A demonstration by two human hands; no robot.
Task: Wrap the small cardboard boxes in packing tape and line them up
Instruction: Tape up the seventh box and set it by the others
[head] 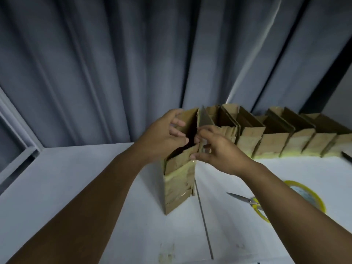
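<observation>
A small open-topped cardboard box (pixel 179 185) stands upright on the white table (pixel 76 187), its lower part wrapped in glossy tape. My left hand (pixel 162 136) grips the box's left top flap, fingers curled over its edge. My right hand (pixel 217 149) pinches the near flap at the box's right corner. Behind, a row of several taped cardboard boxes (pixel 276 138) with open tops runs to the right along the table's back. A roll of clear packing tape (pixel 308 195) with a yellow rim lies at the right, partly hidden by my right forearm.
Scissors (pixel 245 200) with yellow handles lie next to the tape roll. A dark pen-like object (pixel 346 156) sits at the far right edge. Grey curtains (pixel 133 63) hang behind the table. A seam (pixel 204 221) runs across the tabletop.
</observation>
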